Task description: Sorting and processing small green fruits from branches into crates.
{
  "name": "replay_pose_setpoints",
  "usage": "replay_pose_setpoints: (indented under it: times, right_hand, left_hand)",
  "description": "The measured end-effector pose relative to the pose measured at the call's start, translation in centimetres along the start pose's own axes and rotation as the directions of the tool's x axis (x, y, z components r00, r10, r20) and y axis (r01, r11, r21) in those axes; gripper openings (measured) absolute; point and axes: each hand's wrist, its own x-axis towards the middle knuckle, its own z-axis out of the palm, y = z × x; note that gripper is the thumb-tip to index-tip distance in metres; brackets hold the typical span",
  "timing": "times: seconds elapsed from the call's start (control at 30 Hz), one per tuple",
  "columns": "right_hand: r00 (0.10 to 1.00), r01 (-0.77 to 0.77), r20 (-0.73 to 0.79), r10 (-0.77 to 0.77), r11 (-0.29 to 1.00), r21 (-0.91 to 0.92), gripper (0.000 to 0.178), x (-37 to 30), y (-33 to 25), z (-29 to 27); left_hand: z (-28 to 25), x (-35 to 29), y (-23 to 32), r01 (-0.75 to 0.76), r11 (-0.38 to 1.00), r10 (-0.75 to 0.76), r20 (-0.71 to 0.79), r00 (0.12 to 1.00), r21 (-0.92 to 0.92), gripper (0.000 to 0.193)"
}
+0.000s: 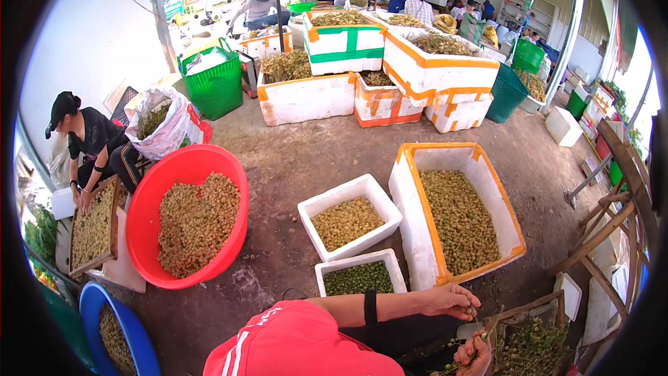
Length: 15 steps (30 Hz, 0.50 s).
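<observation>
My left arm, with a black band on it, reaches across from a red sleeve. My left hand is closed, thumb and fingertips pinched around a small round greenish fruit. Just below it, my right hand is closed around a fruiting sprig with thin green stems. Both hands are beside a wood-framed tray heaped with stems and fruits. Close to my left forearm stands a small white foam box of dark green fruits. Behind that is another foam box of yellowish fruits.
A large orange-taped foam box of fruits stands beyond my hands. At left are a red basin, a blue basin and a co-worker handling a framed tray. Stacked boxes stand behind; a curved wooden frame is right.
</observation>
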Motion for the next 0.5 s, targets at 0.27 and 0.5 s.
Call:
replay_pose_setpoints:
  times: [0.27,0.5]
  right_hand:
    - [0.998,-0.047,0.052,0.044,0.998,0.042,0.010,0.3,0.0,-1.3]
    - [0.999,-0.023,0.043,0.023,1.000,0.014,0.022,0.2,-0.2,-1.3]
  left_hand:
    - [0.1,-0.2,-0.4,0.036,0.989,-0.057,-0.142,0.988,-0.143,0.021]
    - [-0.9,-0.1,-0.9,0.033,0.992,-0.050,-0.143,0.988,-0.121,0.019]
